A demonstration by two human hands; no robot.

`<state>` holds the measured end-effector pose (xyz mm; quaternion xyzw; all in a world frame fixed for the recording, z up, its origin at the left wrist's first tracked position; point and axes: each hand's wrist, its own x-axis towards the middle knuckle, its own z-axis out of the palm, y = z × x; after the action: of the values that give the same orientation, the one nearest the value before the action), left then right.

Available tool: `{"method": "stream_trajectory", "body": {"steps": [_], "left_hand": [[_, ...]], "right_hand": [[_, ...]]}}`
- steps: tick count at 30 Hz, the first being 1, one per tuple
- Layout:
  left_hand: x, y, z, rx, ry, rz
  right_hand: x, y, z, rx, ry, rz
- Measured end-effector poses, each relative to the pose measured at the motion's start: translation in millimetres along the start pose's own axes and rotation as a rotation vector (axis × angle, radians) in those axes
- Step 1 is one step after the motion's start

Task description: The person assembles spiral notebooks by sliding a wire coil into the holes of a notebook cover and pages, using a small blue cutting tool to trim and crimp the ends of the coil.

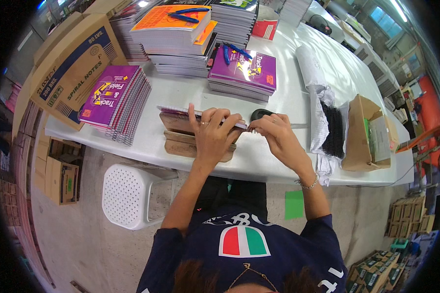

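My left hand is closed over a thin notebook that stands on edge in a slotted wooden block. Its index finger points up along the cover. At the notebook's right end, my right hand pinches what looks like the end of a dark spiral coil; the fingers hide most of it. Just behind that hand sits a rounded black object, partly covered. To the right, a bundle of black spiral coils lies in torn white wrapping.
Purple spiral notebooks lean by a cardboard box at left. Behind are a purple stack and an orange-topped stack, both carrying blue-handled cutters. A white wrapped roll and an open carton stand right; a white stool is below.
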<state>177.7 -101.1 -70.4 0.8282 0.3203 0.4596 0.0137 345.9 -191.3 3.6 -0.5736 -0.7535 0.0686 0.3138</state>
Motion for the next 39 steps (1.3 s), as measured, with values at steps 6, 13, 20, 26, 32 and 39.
{"method": "stream_trajectory", "body": {"steps": [6, 13, 20, 26, 32, 39], "left_hand": [[18.7, 2.9, -8.5, -0.053, -0.083, 0.09], [18.3, -8.0, -2.1, -0.113, -0.083, 0.242], [20.5, -4.3, -1.8, -0.114, -0.013, 0.234], [19.6, -3.5, -3.8, -0.161, -0.049, 0.197], [20.7, -2.1, -6.0, -0.212, -0.044, 0.181], [15.7, 3.6, -11.7, -0.088, 0.024, 0.009]], "right_hand": [[2.3, -2.8, 7.9, 0.278, -0.044, 0.355], [13.8, 80.3, 6.3, 0.099, -0.045, 0.205], [1.7, 120.0, 27.2, 0.162, -0.402, 0.259], [26.0, 76.0, -9.0, 0.765, -0.293, 0.287], [32.9, 43.0, -3.7, 1.208, -0.344, 0.064], [33.3, 37.8, -1.5, 1.147, -0.159, 0.225]]}}
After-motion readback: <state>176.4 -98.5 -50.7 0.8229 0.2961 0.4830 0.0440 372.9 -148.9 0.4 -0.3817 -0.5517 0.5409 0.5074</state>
